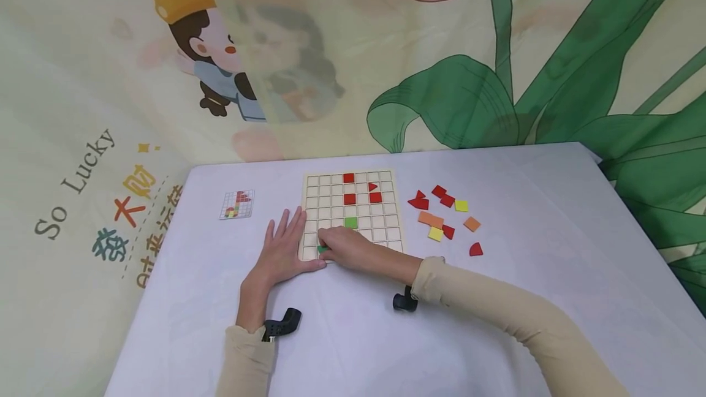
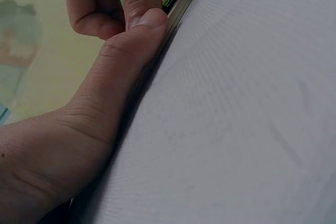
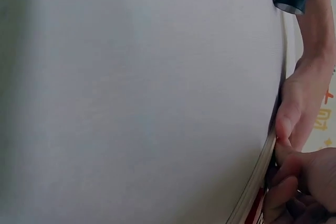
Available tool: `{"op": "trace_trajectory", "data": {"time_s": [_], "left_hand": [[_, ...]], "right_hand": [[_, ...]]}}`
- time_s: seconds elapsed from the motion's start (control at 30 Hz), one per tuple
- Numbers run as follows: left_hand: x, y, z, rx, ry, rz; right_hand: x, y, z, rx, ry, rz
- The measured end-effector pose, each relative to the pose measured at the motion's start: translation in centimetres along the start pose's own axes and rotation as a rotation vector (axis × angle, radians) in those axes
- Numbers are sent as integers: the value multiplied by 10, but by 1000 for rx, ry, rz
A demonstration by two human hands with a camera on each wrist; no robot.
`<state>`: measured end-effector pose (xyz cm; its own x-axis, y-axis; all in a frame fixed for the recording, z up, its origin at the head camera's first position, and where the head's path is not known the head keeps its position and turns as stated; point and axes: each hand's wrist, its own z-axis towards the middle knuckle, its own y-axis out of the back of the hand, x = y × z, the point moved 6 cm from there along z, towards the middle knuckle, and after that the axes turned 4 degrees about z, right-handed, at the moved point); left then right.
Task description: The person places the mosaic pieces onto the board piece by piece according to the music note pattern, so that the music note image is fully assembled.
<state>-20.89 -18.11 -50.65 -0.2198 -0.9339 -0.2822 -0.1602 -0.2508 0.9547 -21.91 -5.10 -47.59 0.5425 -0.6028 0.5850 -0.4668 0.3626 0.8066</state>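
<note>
A pale wooden grid board (image 1: 386,223) lies on the table. On it sit several red squares, one of them a red square (image 1: 350,199) mid-board, a red triangle (image 1: 372,187) and a light green square (image 1: 350,222). My left hand (image 1: 283,254) rests with spread, straight fingers along the board's left side, its thumb (image 2: 134,38) at the near edge. Over the near left cells, my right hand (image 1: 347,247) pinches a small green piece (image 1: 322,250); the fingers hide most of its shape. The right wrist view shows both hands meeting at the board's edge.
Right of the board lie loose pieces: red ones such as a red quarter circle (image 1: 476,249), an orange square (image 1: 472,224), a yellow square (image 1: 461,206) and others. A small pattern card (image 1: 237,204) lies to the left. A printed cloth (image 1: 331,133) hangs behind the table.
</note>
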Motion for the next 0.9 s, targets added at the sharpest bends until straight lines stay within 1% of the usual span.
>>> {"op": "trace_trajectory", "data": {"time_s": [0.17, 0.3, 0.4, 0.53, 0.6, 0.63, 0.73, 0.83, 0.9], "left_hand": [[-1, -1, 1, -4, -10, -7], [-2, -1, 1, -16, -17, -10], [-2, -1, 1, -21, -18, -7], [-2, -1, 1, -22, -18, -14], [-2, -1, 0, -24, -19, -19], [-2, -1, 0, -25, -19, -20], [-1, 0, -1, -24, -15, -13], [0, 0, -2, -23, -12, -11], [0, 1, -2, -21, -10, -9]], "right_hand": [[1, 4, -1, -7, -24, -42], [3, 6, -2, 0, -27, -80], [4, 6, -4, -2, -27, -132], [6, 4, -10, 6, -23, -233], [8, 4, -13, 8, -16, -263], [9, 4, -15, 7, -12, -265], [9, 8, -21, -9, -10, -226], [7, 18, -33, -36, -34, -159], [3, 26, -44, -55, -57, -139]]}}
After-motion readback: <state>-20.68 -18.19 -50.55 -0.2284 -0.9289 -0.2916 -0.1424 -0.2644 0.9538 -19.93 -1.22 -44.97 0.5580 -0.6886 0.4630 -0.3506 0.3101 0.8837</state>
